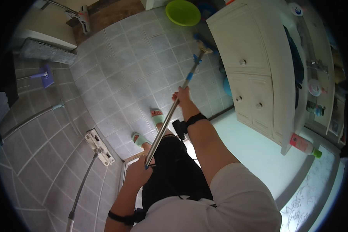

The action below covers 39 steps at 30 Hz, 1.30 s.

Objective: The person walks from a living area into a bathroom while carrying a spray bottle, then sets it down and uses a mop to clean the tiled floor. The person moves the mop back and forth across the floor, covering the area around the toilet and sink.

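A mop with a long silver pole (164,129) runs slantwise from my body toward the cabinet. Around the middle of the pole, just below its blue sleeve, my right hand (183,96) is closed. My left hand (138,172) grips the pole's upper end, close to my thigh. The mop head (205,48), beige with blue ends, rests on the grey tiled floor (131,73) beside the cabinet and lies partly in shadow. My feet, in pale green slippers (140,140), stand near the pole.
A cream cabinet (249,50) with round knobs stands on the right, a pink bottle (302,144) near its corner. A green basin (183,12) sits at the far end. Along the left wall are a flat mop (99,147), a purple-headed tool (47,76) and a grey step (48,51).
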Available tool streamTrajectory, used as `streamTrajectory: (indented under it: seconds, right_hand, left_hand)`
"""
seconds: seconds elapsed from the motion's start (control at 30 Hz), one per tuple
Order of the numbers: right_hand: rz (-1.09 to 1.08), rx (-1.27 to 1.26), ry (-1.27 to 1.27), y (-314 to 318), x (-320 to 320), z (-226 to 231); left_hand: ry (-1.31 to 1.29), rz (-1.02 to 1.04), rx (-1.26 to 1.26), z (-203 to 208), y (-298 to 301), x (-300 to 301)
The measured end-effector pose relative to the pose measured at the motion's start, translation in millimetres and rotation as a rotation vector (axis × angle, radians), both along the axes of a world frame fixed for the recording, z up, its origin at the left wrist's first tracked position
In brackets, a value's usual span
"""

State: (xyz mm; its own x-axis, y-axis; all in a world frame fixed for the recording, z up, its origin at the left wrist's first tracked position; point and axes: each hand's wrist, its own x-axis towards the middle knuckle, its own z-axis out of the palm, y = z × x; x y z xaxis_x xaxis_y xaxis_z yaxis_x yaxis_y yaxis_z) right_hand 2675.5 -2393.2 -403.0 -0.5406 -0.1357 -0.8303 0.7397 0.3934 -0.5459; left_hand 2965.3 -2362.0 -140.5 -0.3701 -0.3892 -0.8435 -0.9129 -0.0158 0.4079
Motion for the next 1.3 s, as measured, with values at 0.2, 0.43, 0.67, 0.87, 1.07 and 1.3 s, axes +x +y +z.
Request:
streamTrajectory:
  seconds: [0.2,0.43,0.67,0.87,1.07,1.3]
  right_hand:
    - [0.945,0.342,0.106,53,126,-11]
    - [0.978,0.185,-0.79,186,382,111]
    - [1.009,0.118,0.101,81,212,18]
    - [0.996,0.153,-0.066,84,239,-3]
    - [1.301,0.171,-0.119,229,434,53]
    - [1.951,0.317,-0.783,383,513,120]
  left_hand:
    - [-0.112,0.072,-0.074,-1,72,123]
    - [-0.697,0.352,0.253,206,218,262]
    - [-0.233,0.317,-0.107,84,155,139]
    - [-0.246,0.424,-0.006,63,183,164]
    - [-0.361,0.751,0.158,98,373,289]
    - [-0.518,0.915,0.379,164,594,336]
